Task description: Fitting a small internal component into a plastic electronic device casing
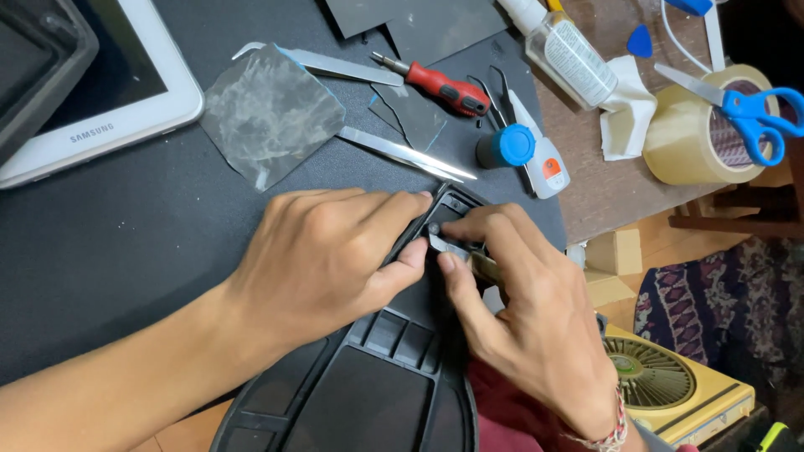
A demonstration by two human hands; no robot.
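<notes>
Your left hand [335, 255] was clamped over the black plastic casing [377, 393], thumb and fingers gripping its top edge at the mat's [126, 243] right edge. Right hand [519, 310] pinched a small metal blade tool [448, 246] against that same corner. Counted two tweezers [402, 152], one red screwdriver [435, 84], one pair of blue scissors [745, 105], one tape roll [695, 134], two glue bottles [528, 151]. Open mat room sat off to the left, below the one white tablet [100, 92].

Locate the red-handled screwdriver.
In the head view, the red-handled screwdriver lies top centre on the dark mat, beyond both hands, between the metal tweezers and black tweezers.
</notes>
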